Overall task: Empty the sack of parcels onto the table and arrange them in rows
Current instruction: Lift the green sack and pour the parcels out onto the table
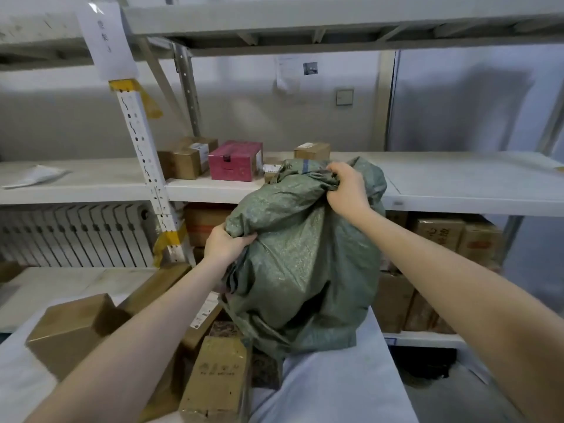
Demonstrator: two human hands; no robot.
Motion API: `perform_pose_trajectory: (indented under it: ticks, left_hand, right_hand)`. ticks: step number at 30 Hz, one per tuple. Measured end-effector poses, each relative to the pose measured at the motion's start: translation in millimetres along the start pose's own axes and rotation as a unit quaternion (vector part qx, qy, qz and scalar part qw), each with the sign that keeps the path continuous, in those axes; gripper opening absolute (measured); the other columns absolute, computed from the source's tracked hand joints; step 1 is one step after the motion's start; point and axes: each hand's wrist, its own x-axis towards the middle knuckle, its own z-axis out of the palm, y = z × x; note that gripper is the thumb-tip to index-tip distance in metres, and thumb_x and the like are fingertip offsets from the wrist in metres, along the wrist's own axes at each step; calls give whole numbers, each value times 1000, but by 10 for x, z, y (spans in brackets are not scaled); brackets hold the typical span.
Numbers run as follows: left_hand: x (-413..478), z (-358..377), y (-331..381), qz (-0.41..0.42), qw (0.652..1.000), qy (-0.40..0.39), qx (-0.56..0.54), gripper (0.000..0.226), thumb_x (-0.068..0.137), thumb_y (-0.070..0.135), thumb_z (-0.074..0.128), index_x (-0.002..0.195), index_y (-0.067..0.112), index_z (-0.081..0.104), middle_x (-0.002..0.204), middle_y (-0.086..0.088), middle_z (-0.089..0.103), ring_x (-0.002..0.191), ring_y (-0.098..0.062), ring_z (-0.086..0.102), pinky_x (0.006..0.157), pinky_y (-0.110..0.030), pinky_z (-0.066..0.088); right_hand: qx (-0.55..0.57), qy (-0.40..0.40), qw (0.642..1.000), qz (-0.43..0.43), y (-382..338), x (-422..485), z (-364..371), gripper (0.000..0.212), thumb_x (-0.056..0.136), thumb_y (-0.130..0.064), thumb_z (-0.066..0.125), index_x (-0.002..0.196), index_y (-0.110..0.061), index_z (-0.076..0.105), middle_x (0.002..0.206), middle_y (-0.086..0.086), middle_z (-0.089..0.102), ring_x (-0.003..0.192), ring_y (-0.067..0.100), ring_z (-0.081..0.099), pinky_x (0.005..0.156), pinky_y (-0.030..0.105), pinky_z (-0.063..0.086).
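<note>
1. Plainly woven plastic, the green sack point(299, 270) has a coarse, faintly speckled sheen and is crumpled into deep folds. It stands bulging at the far end of the pale, matte table point(335, 386).
2. The left hand point(224, 244) grips a bunch of fabric on the sack's left side, its fingers curled into a fold.
3. The right hand point(346, 187) clutches the gathered fabric at the sack's top, with its fingertips buried in the creases.
4. Cardboard parcels lie on the table just left of the sack. They include a blocky brown carton point(65, 334), a long flat carton point(152, 288) with a white label, partly covered by the left forearm, and an oblong kraft box point(216, 380) with faint print, cut off by the bottom edge.
5. Behind the sack, a white metal shelf point(457, 184) carries a glossy pink box point(236, 160) and plain brown cartons. One small carton is half hidden by the sack's top.
6. The sack's mouth and contents cannot be seen.
7. A dark patterned item wedged between the sack and the parcels is mostly covered.
8. Print on the cartons under the shelf is too blurred to read.
</note>
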Motion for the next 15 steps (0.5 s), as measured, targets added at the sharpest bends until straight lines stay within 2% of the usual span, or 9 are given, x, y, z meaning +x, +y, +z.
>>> perform_pose_trajectory:
  ticks: [3,5,8,11,13,15]
  left_hand:
    - [-2,-174,115,33,999,30,6,50,79,30,77,124,17,60,119,-5,65,112,-26,59,99,-45,47]
    - [7,-330,302,84,995,58,6,40,84,26,71,122,19,60,115,-1,64,107,-19,58,94,-38,48]
    - [8,-566,614,153,977,144,28,27,88,21,65,115,18,62,104,2,64,96,-15,55,81,-31,45]
    - [42,-782,742,177,959,218,29,20,85,13,60,103,23,62,95,5,63,93,-20,58,80,-33,48]
    - [51,-885,757,193,948,251,24,26,81,7,53,98,26,59,92,6,63,90,-19,57,79,-33,48]
    - [31,-934,729,209,939,272,23,27,79,5,50,95,26,57,90,7,61,86,-18,54,76,-31,45]
  right_hand:
    - [-14,-16,1000,-12,-172,52,-76,35,75,6,55,104,-12,65,107,8,64,101,23,57,77,29,42]
    - [-15,-2,1000,-21,-321,88,-159,31,76,6,55,101,-11,65,105,9,63,98,22,55,73,28,37]
    - [-26,32,998,-41,-556,96,-243,27,75,2,58,98,-11,62,103,10,64,96,27,57,72,33,42]
    - [-60,41,992,-100,-799,51,-280,27,74,-7,63,100,-11,57,100,10,62,93,29,56,73,37,45]
    - [-79,43,988,-127,-952,9,-268,36,74,-13,66,106,-13,51,103,8,59,90,30,57,71,40,47]
    - [-108,13,989,-104,-1040,-31,-195,56,75,-16,69,123,-18,41,118,9,52,90,31,57,66,37,46]
